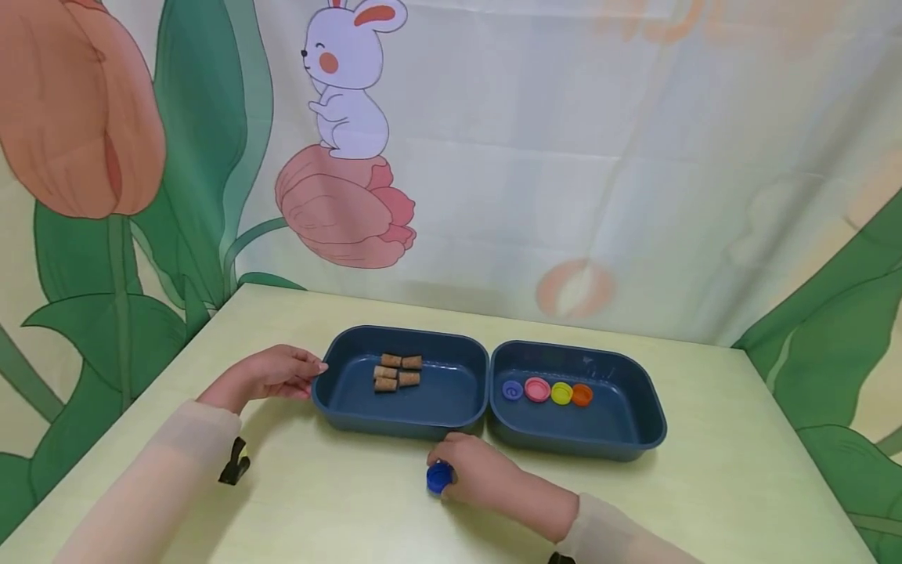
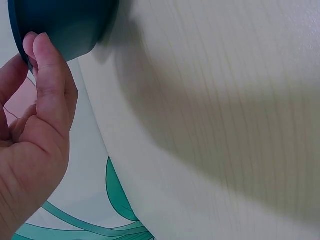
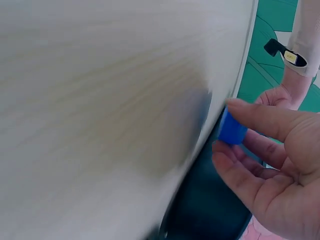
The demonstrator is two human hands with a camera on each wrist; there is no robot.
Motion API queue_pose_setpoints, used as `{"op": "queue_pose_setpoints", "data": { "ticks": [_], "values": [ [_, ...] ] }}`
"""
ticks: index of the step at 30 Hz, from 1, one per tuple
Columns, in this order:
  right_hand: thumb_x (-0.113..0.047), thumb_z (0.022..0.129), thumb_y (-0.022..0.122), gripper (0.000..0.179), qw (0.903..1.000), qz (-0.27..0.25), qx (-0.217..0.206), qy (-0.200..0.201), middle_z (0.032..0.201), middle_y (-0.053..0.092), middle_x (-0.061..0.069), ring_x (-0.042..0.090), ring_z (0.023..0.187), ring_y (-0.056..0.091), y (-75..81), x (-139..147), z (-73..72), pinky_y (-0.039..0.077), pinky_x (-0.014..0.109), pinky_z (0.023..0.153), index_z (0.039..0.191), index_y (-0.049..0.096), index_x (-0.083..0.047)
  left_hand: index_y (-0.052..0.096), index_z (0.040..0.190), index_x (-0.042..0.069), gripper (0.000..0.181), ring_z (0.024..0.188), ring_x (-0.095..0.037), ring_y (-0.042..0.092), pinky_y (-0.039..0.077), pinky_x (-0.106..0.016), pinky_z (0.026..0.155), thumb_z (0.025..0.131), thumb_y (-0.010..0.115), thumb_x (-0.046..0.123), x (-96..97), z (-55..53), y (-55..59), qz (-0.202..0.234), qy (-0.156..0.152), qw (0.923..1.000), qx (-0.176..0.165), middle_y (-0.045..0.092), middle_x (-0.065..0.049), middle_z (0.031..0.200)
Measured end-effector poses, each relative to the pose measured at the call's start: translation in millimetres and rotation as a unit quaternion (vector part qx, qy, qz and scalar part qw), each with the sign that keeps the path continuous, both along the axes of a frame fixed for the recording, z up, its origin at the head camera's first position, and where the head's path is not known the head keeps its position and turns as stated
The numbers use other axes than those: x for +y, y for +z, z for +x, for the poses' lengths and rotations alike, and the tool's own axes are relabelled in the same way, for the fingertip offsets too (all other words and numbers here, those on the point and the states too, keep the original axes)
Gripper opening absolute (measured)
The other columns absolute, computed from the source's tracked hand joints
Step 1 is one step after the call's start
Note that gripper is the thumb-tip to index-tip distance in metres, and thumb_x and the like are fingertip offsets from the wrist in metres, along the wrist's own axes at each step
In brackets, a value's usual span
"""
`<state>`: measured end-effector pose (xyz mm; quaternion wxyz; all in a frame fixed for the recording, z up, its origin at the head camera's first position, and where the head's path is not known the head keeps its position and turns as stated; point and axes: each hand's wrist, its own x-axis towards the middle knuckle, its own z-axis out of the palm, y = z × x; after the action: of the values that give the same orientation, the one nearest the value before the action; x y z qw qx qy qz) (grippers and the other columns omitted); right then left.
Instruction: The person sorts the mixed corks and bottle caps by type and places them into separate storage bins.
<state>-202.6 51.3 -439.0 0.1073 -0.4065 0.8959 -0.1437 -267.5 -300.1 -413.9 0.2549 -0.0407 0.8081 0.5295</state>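
My right hand pinches a blue bottle cap between thumb and fingers, in front of the two dark blue trays. In the right wrist view the blue cap shows side-on between the fingertips. At the far left, my left hand grips the end of the left tray. The left wrist view has its fingers against the tray's outer wall, close under the rim. Several corks lie grouped inside that tray.
Beside it, nearly touching, stands the right tray. A row of bottle caps lies in it: purple, pink, yellow and orange. Behind the pale wooden table hangs a printed curtain.
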Motion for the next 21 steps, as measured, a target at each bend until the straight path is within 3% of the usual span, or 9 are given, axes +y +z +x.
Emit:
{"op": "queue_pose_setpoints", "data": {
  "ticks": [7, 11, 16, 21],
  "values": [
    [-0.007, 0.082, 0.084, 0.036, 0.9934, -0.080, -0.079, -0.025, 0.103, 0.069, 0.006, 0.012, 0.090, 0.062, 9.6, 29.7, 3.4, 0.055, 0.019, 0.080, 0.116, 0.073, -0.002, 0.055, 0.120, -0.007, 0.029, 0.069, -0.006, 0.061, 0.059, -0.018, 0.067, 0.108, 0.052, 0.019, 0.2, -1.4, -2.5, -0.003, 0.002, 1.0000, -0.004, 0.062, 0.003, 0.076],
    [-0.005, 0.082, 0.084, 0.035, 0.9877, -0.117, -0.093, -0.045, 0.100, 0.067, 0.005, 0.014, 0.089, 0.062, 17.8, 45.1, 6.2, 0.060, 0.025, 0.082, 0.115, 0.071, 0.000, 0.056, 0.119, -0.006, 0.029, 0.070, -0.006, 0.062, 0.059, -0.017, 0.068, 0.108, 0.052, 0.020, 0.2, -1.6, -2.7, -0.002, 0.002, 1.0000, -0.002, 0.062, 0.003, 0.077],
    [-0.006, 0.081, 0.085, 0.033, 0.9822, -0.129, -0.103, -0.089, 0.100, 0.066, 0.006, 0.019, 0.091, 0.064, 29.5, 64.2, 8.6, 0.063, 0.037, 0.085, 0.111, 0.070, -0.001, 0.056, 0.118, -0.006, 0.028, 0.070, -0.006, 0.062, 0.059, -0.017, 0.067, 0.108, 0.052, 0.020, 0.1, -2.6, -1.5, -0.006, 0.003, 1.0000, -0.001, 0.062, 0.003, 0.077],
    [-0.007, 0.081, 0.085, 0.034, 0.9793, -0.120, -0.111, -0.120, 0.102, 0.067, 0.005, 0.020, 0.093, 0.064, 37.2, 83.1, 6.1, 0.062, 0.037, 0.087, 0.111, 0.070, -0.003, 0.056, 0.117, -0.005, 0.027, 0.069, -0.007, 0.062, 0.059, -0.017, 0.067, 0.108, 0.053, 0.020, 1.0, -3.0, -0.1, -0.004, 0.008, 1.0000, -0.005, 0.062, 0.003, 0.076]
  ]
}}
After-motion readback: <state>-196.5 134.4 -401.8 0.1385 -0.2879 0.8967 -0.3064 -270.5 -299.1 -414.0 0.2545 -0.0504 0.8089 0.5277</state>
